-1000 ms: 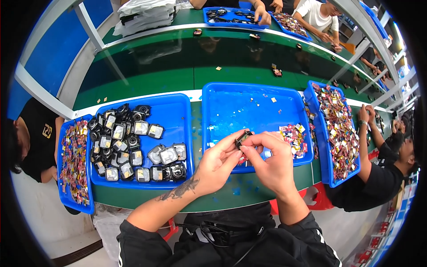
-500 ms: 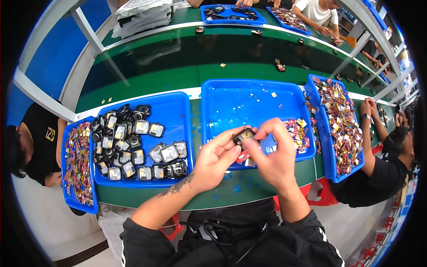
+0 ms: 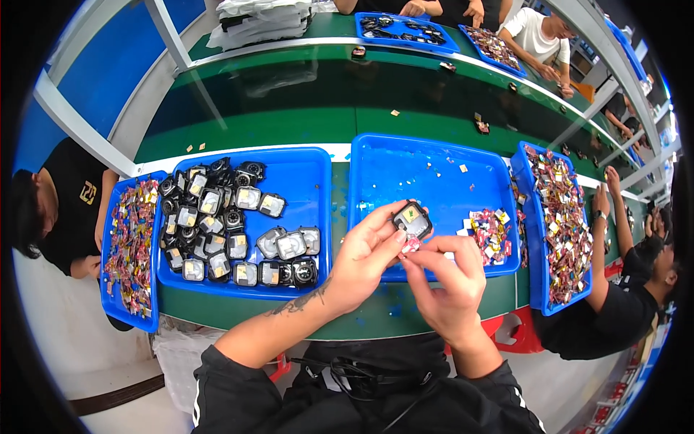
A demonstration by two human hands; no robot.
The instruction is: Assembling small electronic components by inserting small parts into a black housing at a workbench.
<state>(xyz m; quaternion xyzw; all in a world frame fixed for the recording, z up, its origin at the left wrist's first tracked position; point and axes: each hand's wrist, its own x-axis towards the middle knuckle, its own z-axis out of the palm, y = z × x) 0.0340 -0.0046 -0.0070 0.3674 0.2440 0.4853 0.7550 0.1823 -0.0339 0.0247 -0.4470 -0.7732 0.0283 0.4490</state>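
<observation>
Head view: two bare hands meet above the near rim of the middle blue tray (image 3: 434, 173), which rests on the green desk (image 3: 289, 116)
Left hand (image 3: 365, 257): grip clamped on a small black square part (image 3: 412, 220) with a pale face; thumb and fingers pinch its left edge; the part is tilted, held just over the tray's near rim
Right hand (image 3: 448, 278): grip closed on a small red-and-white wrapped piece (image 3: 409, 246); the piece touches the underside of the black part
Middle tray: mostly bare blue floor; a heap of coloured wrapped pieces (image 3: 488, 228) lies in its right near corner, just right of the hands
Left of the middle tray: another blue tray (image 3: 303, 170) with many black square parts (image 3: 231, 224)
Right of the middle tray: a blue tray (image 3: 538, 289) full of coloured pieces; a co-worker's arm (image 3: 603, 231) beside it
</observation>
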